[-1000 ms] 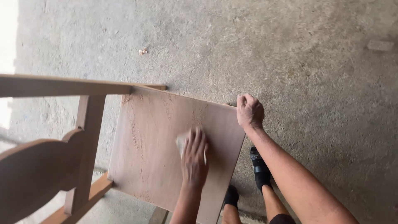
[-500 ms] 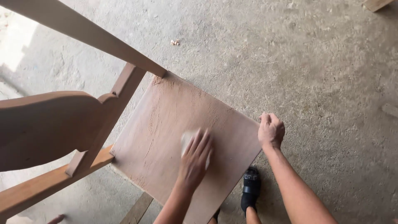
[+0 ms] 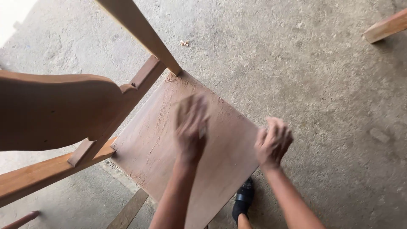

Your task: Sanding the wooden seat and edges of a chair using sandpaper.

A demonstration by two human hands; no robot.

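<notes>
Your left hand (image 3: pixel 190 127), blurred, presses a small pale sanding pad (image 3: pixel 202 130) flat on the brown wooden chair seat (image 3: pixel 161 144), centre frame; your right hand (image 3: pixel 273 142) curls over its three-o'clock edge. Keep pressure even.

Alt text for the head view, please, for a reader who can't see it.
Seen from above, a blurred left hand presses a pale sanding pad on a dusty wooden chair seat, while the right hand grips the seat's edge. The chair stands on a concrete floor.
</notes>
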